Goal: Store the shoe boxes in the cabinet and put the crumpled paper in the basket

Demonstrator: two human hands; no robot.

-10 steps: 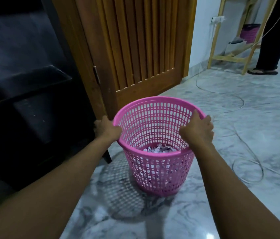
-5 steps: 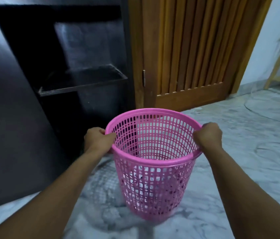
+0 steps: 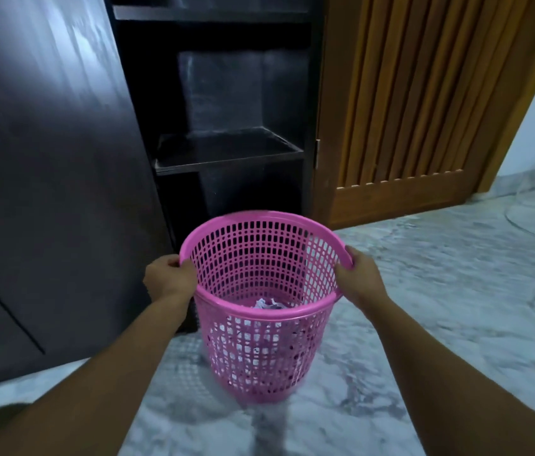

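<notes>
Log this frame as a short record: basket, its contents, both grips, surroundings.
basket: pink, perforated, upright, in front of the open cabinet
contents: crumpled paper at the bottom
left grip: holds the rim's left side
right grip: holds the rim's right side
cabinet: dark, shelves too dim to read
floor: marble
beside cabinet: slatted wooden door

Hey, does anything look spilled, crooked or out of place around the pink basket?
Nothing stands out. The pink basket is roughly upright, with the left hand and right hand gripping its rim. The crumpled paper lies inside at the bottom; none shows on the floor.
</notes>
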